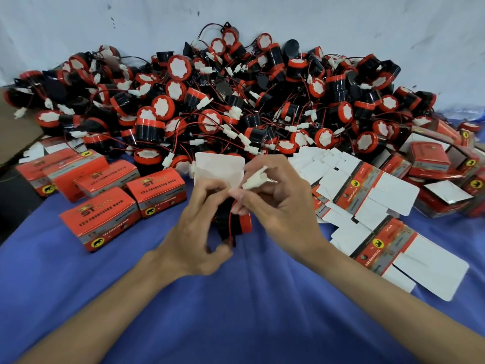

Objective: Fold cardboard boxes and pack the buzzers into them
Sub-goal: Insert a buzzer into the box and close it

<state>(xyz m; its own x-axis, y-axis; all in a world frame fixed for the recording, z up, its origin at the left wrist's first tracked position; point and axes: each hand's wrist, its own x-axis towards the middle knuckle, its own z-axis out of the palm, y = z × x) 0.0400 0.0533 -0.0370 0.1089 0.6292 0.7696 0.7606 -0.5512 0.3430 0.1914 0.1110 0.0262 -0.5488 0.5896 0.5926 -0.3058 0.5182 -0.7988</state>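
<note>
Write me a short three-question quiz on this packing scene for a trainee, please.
1. True or false: the right hand pinches a white connector while the left hand grips a buzzer.
2. Where do the closed boxes lie? A) on the person's left B) on the person's right C) on top of the heap at the back
3. Fill in: the cloth under the work is ____ in colour.

Key: 1 true; 2 A; 3 blue.
</note>
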